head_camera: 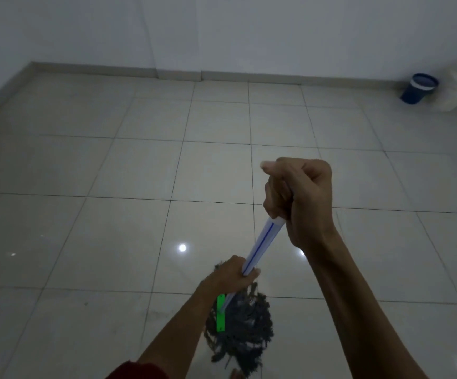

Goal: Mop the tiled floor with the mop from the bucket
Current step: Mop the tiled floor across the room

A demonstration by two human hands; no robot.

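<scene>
Head view showed the right grip (301, 198) clenched round the top of the mop handle (263, 244), the left grip (233, 274) wrapped lower down. Its limp, probably sodden mop head (241, 329) lay on the tiled floor (112, 214); the handle, seemingly stiff and light, suited that spread hold.

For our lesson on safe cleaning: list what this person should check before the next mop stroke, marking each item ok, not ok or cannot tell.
1. Grip of the right hand high on the handle: ok, fingers curled round it.
2. Grip of the left hand lower down: ok.
3. The mop head down at the tiled floor: ok.
4. Path ahead free: ok, the bucket stands far off to the right.
5. Mop wet enough: cannot tell.
</scene>
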